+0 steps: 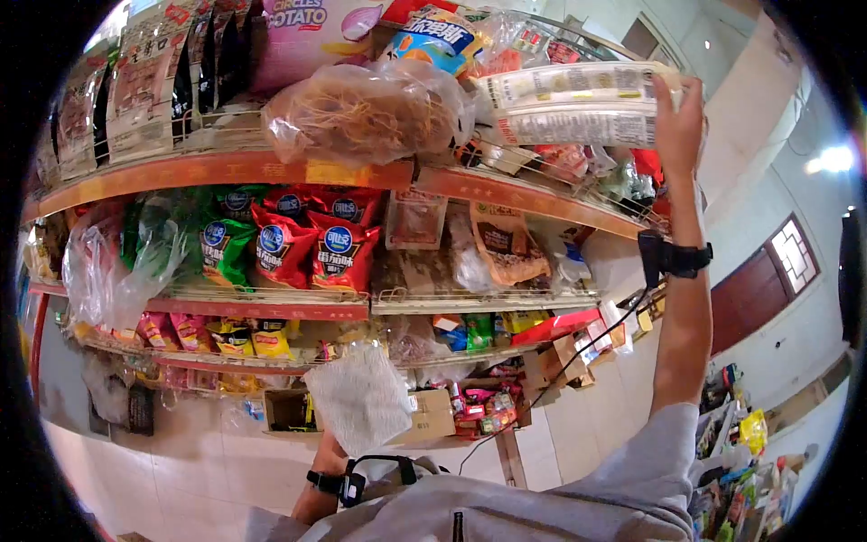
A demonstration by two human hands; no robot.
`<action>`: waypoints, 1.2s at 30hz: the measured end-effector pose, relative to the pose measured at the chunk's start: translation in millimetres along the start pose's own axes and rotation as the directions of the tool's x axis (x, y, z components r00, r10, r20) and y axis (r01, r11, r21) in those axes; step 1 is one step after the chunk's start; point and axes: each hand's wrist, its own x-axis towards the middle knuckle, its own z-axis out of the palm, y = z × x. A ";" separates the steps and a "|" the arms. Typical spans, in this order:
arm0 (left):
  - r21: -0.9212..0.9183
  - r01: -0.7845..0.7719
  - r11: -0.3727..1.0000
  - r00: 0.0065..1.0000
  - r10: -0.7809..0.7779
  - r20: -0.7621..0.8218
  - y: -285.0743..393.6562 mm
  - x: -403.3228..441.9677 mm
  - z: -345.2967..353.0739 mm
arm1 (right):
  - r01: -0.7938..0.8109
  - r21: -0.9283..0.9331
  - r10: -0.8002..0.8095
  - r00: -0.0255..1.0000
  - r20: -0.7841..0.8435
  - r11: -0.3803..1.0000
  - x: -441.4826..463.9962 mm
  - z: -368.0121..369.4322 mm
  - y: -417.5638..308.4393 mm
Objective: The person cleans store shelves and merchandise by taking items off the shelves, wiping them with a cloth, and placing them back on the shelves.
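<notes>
My right hand (679, 125) is raised to the top shelf on the right, its fingers closed round the end of a long white printed packet (573, 101). This packet lies at a slight slant above the shelf's front edge. Beside it on the left is a clear plastic bag (361, 113) of brown, stringy dried goods. Low in front of my body, my left hand (332, 452) grips a whitish folded cloth (358, 397). The cloth hides most of that hand's fingers.
Red and green snack bags (339, 253) stand on the middle shelf (262, 310), with smaller packets below. An open cardboard box (291, 412) sits on the floor under the shelving. At the far right are more goods (750, 479) and a brown door (750, 298).
</notes>
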 end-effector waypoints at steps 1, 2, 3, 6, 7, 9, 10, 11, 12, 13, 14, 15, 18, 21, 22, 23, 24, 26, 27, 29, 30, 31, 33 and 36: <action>0.000 0.000 1.000 1.000 0.000 -0.006 0.7 -1.0 -1.5 | -0.013 -0.030 0.012 1.000 -0.029 0.999 -0.4 -12.0 1.4; -0.002 -0.003 1.000 1.000 0.003 -0.010 -0.3 -3.3 -3.1 | -0.027 -0.060 0.024 0.998 -0.057 0.998 -1.0 -23.8 2.5; -0.002 0.000 1.000 1.000 0.000 -0.011 -1.7 -3.9 -3.6 | -0.101 -0.066 0.098 0.994 -0.044 0.993 -1.8 -35.1 4.1; 0.000 0.000 1.000 1.000 0.000 -0.024 0.1 -9.5 -6.2 | -0.148 -0.158 0.142 0.989 -0.046 0.976 -8.4 -61.4 15.6; 0.005 0.001 1.000 1.000 -0.001 -0.018 -0.1 -7.0 -5.6 | -0.199 -0.183 0.193 0.980 -0.047 0.963 -10.8 -68.8 19.1; 0.016 0.007 1.000 1.000 -0.008 0.005 -3.0 -1.1 3.2 | -0.195 -0.197 0.186 0.981 -0.061 0.961 -16.4 -91.2 22.1; 0.022 0.006 1.000 1.000 -0.007 0.026 -3.9 3.0 7.6 | -0.182 -0.200 0.169 0.982 -0.078 0.963 -18.6 -102.3 22.9; 0.028 0.015 0.999 0.999 -0.017 0.046 -5.9 8.5 13.5 | -0.226 -0.211 0.218 0.974 -0.061 0.951 -19.9 -113.4 26.3; 0.030 0.026 0.999 0.997 -0.028 0.072 -8.5 14.4 21.2 | -0.234 -0.221 0.228 0.972 -0.050 0.947 -24.4 -122.3 27.6; 0.031 0.035 0.999 0.994 -0.038 0.098 -12.1 19.2 27.7 | -0.201 -0.154 0.203 0.979 -0.001 0.967 -32.7 -132.2 28.4; 0.032 0.051 0.998 0.990 -0.054 0.128 -18.1 24.3 35.6 | -0.175 -0.082 0.179 0.983 0.049 0.981 -42.7 -141.6 27.8; 0.033 0.069 0.997 0.983 -0.073 0.168 -25.6 31.5 43.9 | -0.224 -0.064 0.230 0.968 0.102 0.972 -54.5 -148.9 19.3; 0.004 0.140 0.990 0.943 -0.134 0.305 -58.8 53.5 70.3 | -0.288 -0.029 0.289 0.949 0.126 0.957 -112.3 -160.7 -11.2; -0.053 0.206 0.977 0.900 -0.168 0.403 -94.9 65.7 80.6 | -0.048 -0.112 0.039 0.996 -0.081 0.993 -190.9 -166.4 -38.0; -0.077 0.218 0.973 0.890 -0.165 0.426 -104.8 67.3 81.3 | 0.075 -0.091 -0.078 0.996 -0.036 0.993 -232.9 -173.7 -44.4; -0.103 0.235 0.966 0.882 -0.167 0.441 -114.1 68.3 80.1 | 0.194 -0.060 -0.194 0.981 0.009 0.979 -274.8 -181.0 -50.9; -0.132 0.246 0.960 0.877 -0.163 0.452 -121.1 69.9 77.1 | 0.251 0.053 -0.257 0.938 0.234 0.966 -305.1 -193.2 -66.1; -0.164 0.253 0.954 0.877 -0.155 0.454 -126.6 68.9 68.4 | -0.004 0.305 -0.244 0.591 0.769 0.952 -340.3 -211.1 -97.9; -0.183 0.253 0.950 0.882 -0.148 0.448 -127.0 67.5 63.4 | -0.073 0.399 -0.318 0.482 0.816 0.914 -363.3 -208.1 -109.4; -0.211 0.244 0.947 0.891 -0.133 0.433 -128.0 64.8 47.5 | 0.127 0.619 -0.519 0.686 0.510 0.775 -430.3 -196.9 -115.9; -0.220 0.243 0.945 0.893 -0.129 0.430 -128.0 62.8 41.5 | 0.048 0.594 -0.476 0.654 0.589 0.803 -443.8 -193.5 -121.7; -0.240 0.238 0.941 0.898 -0.119 0.424 -127.9 59.7 35.5 | -0.003 0.585 -0.453 0.629 0.632 0.811 -449.6 -198.3 -123.0; -0.252 0.232 0.940 0.911 -0.118 0.396 -128.4 58.5 30.1 | -0.308 0.506 -0.341 0.458 0.821 0.805 -424.6 -203.7 -135.5; -0.207 0.284 0.936 0.920 -0.205 0.333 -127.5 60.7 21.7 | -0.680 0.342 -0.258 0.225 0.939 0.649 -408.0 -199.5 -139.0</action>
